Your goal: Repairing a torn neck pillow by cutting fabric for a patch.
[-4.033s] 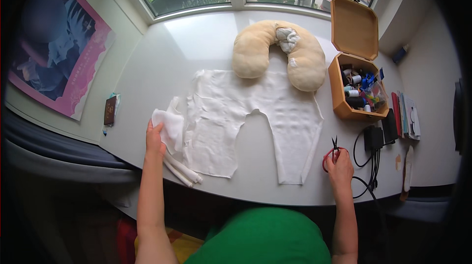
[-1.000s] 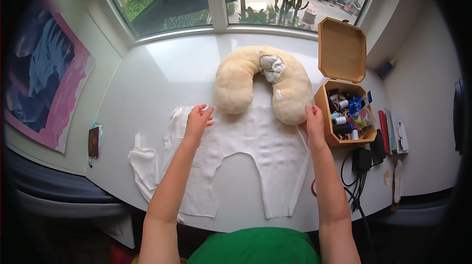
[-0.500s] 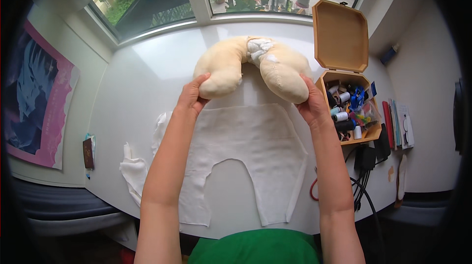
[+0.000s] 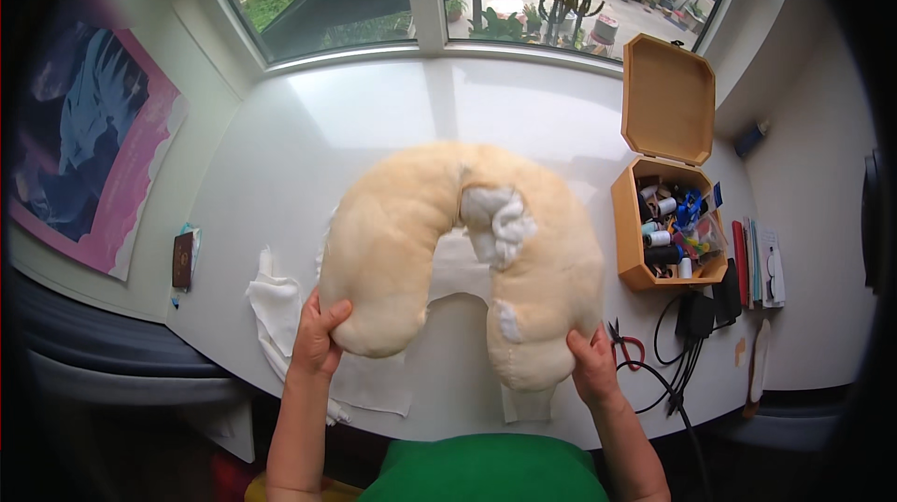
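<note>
A cream, stuffed U-shaped neck pillow (image 4: 383, 231) is held up above the table, its two ends toward me. White stuffing (image 4: 498, 222) bulges from a gap along its inner edge near the bend, and a smaller white patch shows on the right end. My left hand (image 4: 318, 334) grips the left end, thumb on top. The right end is in my right hand (image 4: 595, 362), thumb on top too. Beneath the pillow lies a white cloth piece (image 4: 374, 385), mostly hidden by it; another crumpled white cloth (image 4: 276, 301) rests to the left.
On the right stands an open wooden box (image 4: 645, 264) full of thread spools and sewing bits. Red-handled scissors (image 4: 628, 351) and black cables (image 4: 687, 367) lie in front of it. Books (image 4: 752, 264) stand by the right wall; a small brown booklet (image 4: 183, 261) is at the left edge.
Both hands have brought the pillow nearer to me and it now covers most of the white cloth. The view has shifted a little, and the scissors now show beside my right hand.
</note>
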`<action>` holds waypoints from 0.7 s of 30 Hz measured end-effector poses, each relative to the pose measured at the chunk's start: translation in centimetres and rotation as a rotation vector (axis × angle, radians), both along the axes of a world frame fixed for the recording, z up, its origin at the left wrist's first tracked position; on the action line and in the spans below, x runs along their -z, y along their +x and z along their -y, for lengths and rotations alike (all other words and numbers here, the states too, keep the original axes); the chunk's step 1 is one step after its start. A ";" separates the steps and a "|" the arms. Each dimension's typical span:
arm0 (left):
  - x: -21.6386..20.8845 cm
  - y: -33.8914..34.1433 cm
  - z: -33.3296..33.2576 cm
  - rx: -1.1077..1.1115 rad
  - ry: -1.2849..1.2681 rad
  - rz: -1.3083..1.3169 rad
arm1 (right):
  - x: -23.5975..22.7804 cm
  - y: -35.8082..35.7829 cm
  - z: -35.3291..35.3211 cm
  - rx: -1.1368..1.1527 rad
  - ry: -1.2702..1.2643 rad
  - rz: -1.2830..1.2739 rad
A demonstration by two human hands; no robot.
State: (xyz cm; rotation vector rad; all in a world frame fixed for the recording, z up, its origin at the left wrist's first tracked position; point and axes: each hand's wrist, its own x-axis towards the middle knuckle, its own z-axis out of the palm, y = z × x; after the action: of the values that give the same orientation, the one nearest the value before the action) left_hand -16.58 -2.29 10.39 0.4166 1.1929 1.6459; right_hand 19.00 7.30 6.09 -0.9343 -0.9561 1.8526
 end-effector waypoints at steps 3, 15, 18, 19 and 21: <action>2.3 0.2 3.3 -0.048 -0.082 0.062 | 2.3 0.1 2.0 -0.011 -0.077 0.073; 7.1 0.2 5.8 0.095 -0.291 -0.101 | 3.4 -0.3 1.2 -0.208 0.086 0.535; 6.6 0.4 5.4 0.066 -0.334 -0.131 | 4.2 -1.2 0.5 -0.127 0.066 0.708; 6.9 0.1 5.0 0.068 -0.348 -0.138 | 4.1 -1.5 0.2 -0.142 0.047 0.711; 7.6 -0.3 4.4 0.074 -0.305 -0.150 | 3.4 -2.0 0.0 -0.051 0.091 0.754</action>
State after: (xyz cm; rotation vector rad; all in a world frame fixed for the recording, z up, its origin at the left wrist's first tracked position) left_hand -16.86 -6.70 2.83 0.3907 1.4963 1.3601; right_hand 16.99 7.31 2.65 -1.6083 -1.4967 1.4791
